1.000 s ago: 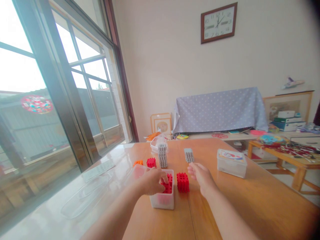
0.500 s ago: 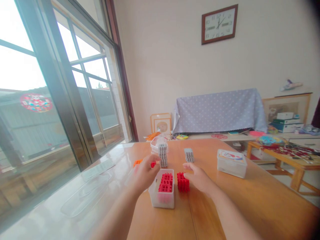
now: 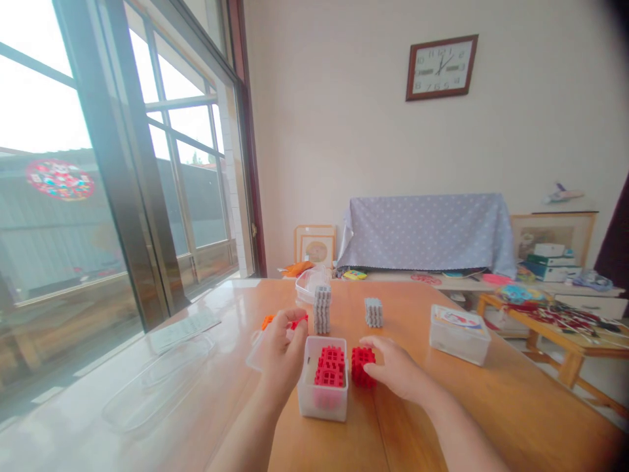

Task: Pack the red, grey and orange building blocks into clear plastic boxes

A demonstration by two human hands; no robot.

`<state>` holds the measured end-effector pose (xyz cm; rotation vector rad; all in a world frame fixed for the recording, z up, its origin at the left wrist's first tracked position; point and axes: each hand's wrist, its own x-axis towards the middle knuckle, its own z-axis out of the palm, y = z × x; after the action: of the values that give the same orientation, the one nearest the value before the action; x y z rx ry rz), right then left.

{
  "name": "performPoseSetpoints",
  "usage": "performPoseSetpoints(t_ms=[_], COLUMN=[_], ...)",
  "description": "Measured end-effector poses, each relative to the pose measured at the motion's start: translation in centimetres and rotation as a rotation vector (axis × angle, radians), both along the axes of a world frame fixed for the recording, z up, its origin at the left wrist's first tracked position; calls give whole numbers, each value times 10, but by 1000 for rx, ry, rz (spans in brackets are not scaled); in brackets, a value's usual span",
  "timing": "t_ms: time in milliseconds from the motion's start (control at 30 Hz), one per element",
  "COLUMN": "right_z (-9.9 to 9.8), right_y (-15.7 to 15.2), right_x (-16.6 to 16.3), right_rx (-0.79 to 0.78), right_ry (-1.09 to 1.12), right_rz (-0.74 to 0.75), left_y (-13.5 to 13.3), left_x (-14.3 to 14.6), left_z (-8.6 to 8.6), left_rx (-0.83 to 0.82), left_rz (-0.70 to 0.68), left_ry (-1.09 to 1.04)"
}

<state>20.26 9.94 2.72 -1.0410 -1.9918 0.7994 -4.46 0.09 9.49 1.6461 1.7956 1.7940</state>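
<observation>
Using the open box (image 3: pixel 322 403) as the reference point here, seen from the wearer's side. It's a whitish see-through plastic tub sitting on the wooden desk (image 3: pixel 531 419), with a bunch of red grid pieces (image 3: pixel 330 367) inside, bunched toward its right side.

Just right of the open box there's a red stack (image 3: pixel 360 375) standing on the desk. The right hand (image 3: pixel 397 370) is over at that stack's right side, thumb and fingers parted around it. Can't tell if they're actually squeezing.

The left hand (image 3: pixel 284 344) is just off the back left corner of the open box, fingers curled over a small red stack (image 3: pixel 301 321). The fingers hide most of it, so no clue whether it's pinched or only touched. Some orange pieces (image 3: pixel 267 321) peek out further left of the open box, partly covered by that same hand.

Behind the open box there's a tall grey stack (image 3: pixel 322 311), and a short grey stack (image 3: pixel 374 313) sits back and to the right. Well off to the right of the open box is a lidded box (image 3: pixel 459 337) with a printed picture on top.
</observation>
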Motion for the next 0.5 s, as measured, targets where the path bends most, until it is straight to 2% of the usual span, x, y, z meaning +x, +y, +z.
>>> performPoseSetpoints(t_ms=[167,300,400,500], right_z=[15,28,29,22], right_y=[-6,-23,-35,-38], right_x=[-2,-19,-40,-58], right_rx=[30,77,112,112], right_ry=[57,138,125,65], right_rz=[-80,-109,-80,-51], left_y=[-4,-8,-10,-13], left_x=[-7,-9,-10,-12], left_z=[-10,-12,-11,-9], left_rx=[56,84,83,17], left_rz=[31,20,-39,-36], left_ry=[13,64,92,219])
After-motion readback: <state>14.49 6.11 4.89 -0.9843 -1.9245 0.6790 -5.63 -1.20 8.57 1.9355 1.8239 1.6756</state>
